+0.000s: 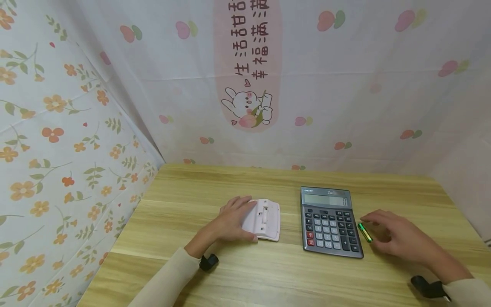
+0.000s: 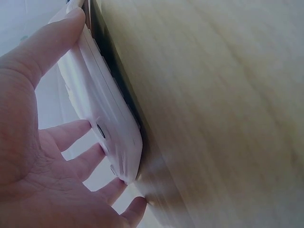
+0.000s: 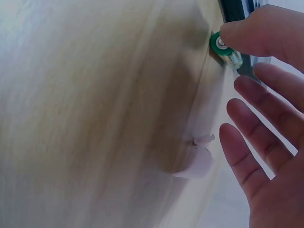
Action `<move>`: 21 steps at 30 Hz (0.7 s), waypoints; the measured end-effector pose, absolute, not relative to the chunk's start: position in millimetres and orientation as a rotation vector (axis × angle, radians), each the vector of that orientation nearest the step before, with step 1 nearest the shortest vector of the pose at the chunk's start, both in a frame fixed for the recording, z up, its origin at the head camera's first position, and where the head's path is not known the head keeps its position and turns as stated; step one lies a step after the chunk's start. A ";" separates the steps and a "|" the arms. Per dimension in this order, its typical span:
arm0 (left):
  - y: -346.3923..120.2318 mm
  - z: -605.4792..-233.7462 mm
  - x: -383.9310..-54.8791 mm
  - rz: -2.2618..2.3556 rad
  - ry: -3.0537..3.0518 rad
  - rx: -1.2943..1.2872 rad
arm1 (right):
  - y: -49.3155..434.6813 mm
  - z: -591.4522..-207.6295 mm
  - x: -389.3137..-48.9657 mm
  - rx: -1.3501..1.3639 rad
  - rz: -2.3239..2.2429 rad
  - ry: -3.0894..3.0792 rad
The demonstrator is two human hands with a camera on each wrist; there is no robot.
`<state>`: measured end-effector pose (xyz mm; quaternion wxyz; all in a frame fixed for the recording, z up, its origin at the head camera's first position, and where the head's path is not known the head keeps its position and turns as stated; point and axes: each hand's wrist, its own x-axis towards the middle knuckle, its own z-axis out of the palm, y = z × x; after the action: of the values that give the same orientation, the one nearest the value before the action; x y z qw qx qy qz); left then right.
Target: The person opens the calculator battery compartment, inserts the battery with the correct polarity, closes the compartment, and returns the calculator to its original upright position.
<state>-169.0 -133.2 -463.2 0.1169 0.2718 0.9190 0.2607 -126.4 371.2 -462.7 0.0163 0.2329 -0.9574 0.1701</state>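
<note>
A white-pink device (image 1: 273, 221), probably a calculator, lies with its back up, a narrow battery slot exposed. My left hand (image 1: 234, 219) grips it from the left, thumb at its near edge and fingers along the far part. The left wrist view shows the thumb (image 2: 61, 35) and fingertips against its pale casing (image 2: 111, 118). To the right, a green and gold battery (image 1: 365, 233) lies beside a dark grey calculator (image 1: 331, 221). My right hand (image 1: 402, 236) pinches the battery between thumb and index finger at its two ends. The other fingers (image 3: 247, 161) are extended.
The grey calculator stands face up between both hands, its display lit with a digit. On the wooden table (image 1: 264, 273), the right wrist view shows a pale pink piece (image 3: 197, 164) of unclear kind. Patterned cloth (image 1: 184, 106) hangs behind the table and at its left.
</note>
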 end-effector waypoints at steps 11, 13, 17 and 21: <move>-132.0 -461.6 -168.1 0.739 2.693 0.787 | 364.2 -465.2 -130.4 0.719 0.524 -3.042; -132.0 -462.0 -168.2 0.738 2.694 0.786 | 363.2 -465.3 -130.8 0.720 0.515 -3.043; -132.3 -462.0 -168.0 0.746 2.692 0.780 | 362.5 -465.5 -132.7 0.741 0.500 -3.050; -132.6 -461.8 -168.2 0.742 2.691 0.781 | 362.8 -464.4 -135.1 0.759 0.536 -3.071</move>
<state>-168.2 -132.6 -461.8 0.1212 0.2673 0.9216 0.2540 -135.1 362.8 -464.4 -0.0333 0.2366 -0.9566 0.1670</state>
